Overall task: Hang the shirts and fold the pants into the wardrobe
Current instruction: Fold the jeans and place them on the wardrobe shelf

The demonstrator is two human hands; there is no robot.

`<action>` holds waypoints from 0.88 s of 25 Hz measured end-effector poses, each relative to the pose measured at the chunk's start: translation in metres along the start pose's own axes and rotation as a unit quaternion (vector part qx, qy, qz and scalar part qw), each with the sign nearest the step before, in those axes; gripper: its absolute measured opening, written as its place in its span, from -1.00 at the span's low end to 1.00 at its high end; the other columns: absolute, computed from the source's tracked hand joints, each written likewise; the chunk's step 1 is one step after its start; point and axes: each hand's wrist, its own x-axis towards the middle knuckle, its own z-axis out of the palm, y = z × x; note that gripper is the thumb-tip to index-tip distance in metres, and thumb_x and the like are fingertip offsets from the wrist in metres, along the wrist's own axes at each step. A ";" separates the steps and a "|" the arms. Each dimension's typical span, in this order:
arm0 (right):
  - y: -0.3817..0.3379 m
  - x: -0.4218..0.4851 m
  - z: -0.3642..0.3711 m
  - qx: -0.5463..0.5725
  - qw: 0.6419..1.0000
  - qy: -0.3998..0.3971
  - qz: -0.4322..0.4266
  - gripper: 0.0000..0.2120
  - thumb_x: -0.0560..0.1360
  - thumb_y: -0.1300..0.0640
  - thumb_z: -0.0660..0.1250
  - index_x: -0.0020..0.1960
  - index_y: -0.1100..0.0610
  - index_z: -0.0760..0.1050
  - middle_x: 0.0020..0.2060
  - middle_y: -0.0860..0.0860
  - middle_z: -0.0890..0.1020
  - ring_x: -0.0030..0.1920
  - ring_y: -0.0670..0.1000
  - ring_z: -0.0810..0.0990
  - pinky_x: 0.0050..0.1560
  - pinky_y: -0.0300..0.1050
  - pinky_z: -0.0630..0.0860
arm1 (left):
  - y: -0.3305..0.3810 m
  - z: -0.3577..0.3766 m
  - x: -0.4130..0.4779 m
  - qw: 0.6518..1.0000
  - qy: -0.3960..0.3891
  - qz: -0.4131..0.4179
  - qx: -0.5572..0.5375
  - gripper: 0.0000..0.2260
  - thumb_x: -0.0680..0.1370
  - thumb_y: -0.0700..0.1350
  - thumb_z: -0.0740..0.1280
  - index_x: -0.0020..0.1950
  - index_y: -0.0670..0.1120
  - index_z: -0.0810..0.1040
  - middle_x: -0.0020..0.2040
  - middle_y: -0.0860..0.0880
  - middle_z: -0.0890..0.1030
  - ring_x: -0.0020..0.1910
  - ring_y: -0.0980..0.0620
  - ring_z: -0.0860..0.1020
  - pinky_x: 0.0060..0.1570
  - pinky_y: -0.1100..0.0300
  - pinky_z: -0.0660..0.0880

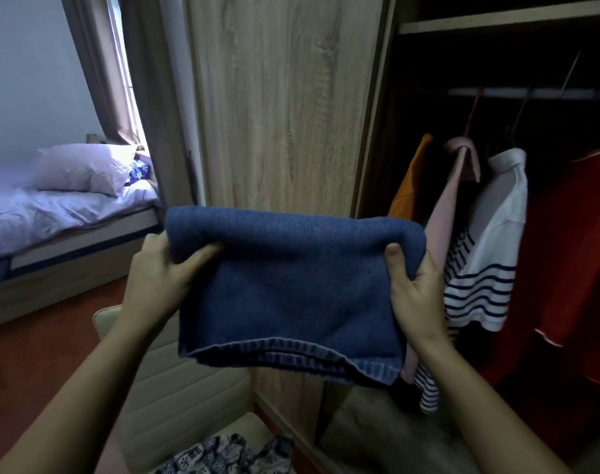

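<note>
Folded jeans (291, 285) hang right in front of the wardrobe (281, 97), left hand (162, 268) and right hand (415, 285) each with a grip clamped on a top corner, probably so the fold doesn't flop open.

Bare left hand (156, 268) and right hand (416, 285); 1 short thumbnail (392, 250) showing.

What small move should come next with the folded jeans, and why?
Probably carry the jeans rightward into the open wardrobe. They look folded, the left hand and right hand each grip an end, and they are in front of the closed door, left of the hung shirts.
</note>
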 end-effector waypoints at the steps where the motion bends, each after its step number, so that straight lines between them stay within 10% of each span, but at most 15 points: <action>1: -0.003 0.000 0.001 -0.006 1.000 0.002 0.007 -0.78 0.48 -0.13 0.22 -0.23 -0.02 0.40 -0.43 -0.16 0.54 -0.39 -0.23 0.50 -0.40 -0.33 0.41 | -0.003 0.003 0.000 1.000 0.031 -0.003 -0.005 -0.70 0.29 0.28 0.39 -0.22 0.10 0.47 -0.18 -0.13 0.54 -0.20 0.00 0.54 -0.24 0.14 0.40; 5: -0.007 0.011 -0.002 -0.005 1.000 0.030 0.000 -0.78 0.50 -0.14 0.23 -0.24 -0.06 0.39 -0.45 -0.17 0.49 -0.37 -0.21 0.48 -0.37 -0.28 0.41 | -0.013 0.016 0.002 0.994 0.067 -0.006 -0.089 -0.80 0.32 0.27 0.42 -0.20 0.24 0.48 -0.06 -0.30 0.45 -0.06 -0.13 0.51 -0.06 -0.07 0.53; 11: -0.009 0.021 -0.007 -0.016 0.999 0.028 0.003 -0.76 0.46 -0.25 0.25 -0.19 -0.10 0.39 -0.40 -0.31 0.52 -0.34 -0.28 0.48 -0.27 -0.22 0.39 | 0.007 0.045 -0.008 0.960 -0.005 -0.047 -0.274 -0.74 0.54 -0.05 0.33 0.20 -0.04 0.40 0.01 0.05 0.57 -0.07 0.33 0.59 -0.17 0.45 0.49; 17: 0.019 -0.012 -0.034 -0.033 0.969 -0.225 0.094 0.02 -0.03 -0.41 0.50 0.33 -0.18 0.19 0.27 -0.25 0.39 0.21 -0.42 0.38 0.19 -0.41 0.39 | 0.013 0.043 -0.003 0.919 0.081 -0.090 -0.376 -0.63 0.55 0.00 0.30 0.26 -0.18 0.43 0.03 -0.04 0.59 -0.03 0.14 0.61 -0.09 0.29 0.55; 22: 0.032 -0.023 -0.024 -0.028 0.984 -0.119 0.127 -0.26 0.04 -0.15 0.62 0.13 0.13 0.52 0.01 -0.06 0.66 0.02 -0.14 0.63 0.04 -0.10 0.59 | 0.018 0.022 0.018 0.952 -0.065 -0.010 -0.300 -0.76 0.49 -0.02 0.38 0.08 -0.09 0.50 -0.09 0.06 0.65 -0.05 0.19 0.61 -0.09 0.25 0.55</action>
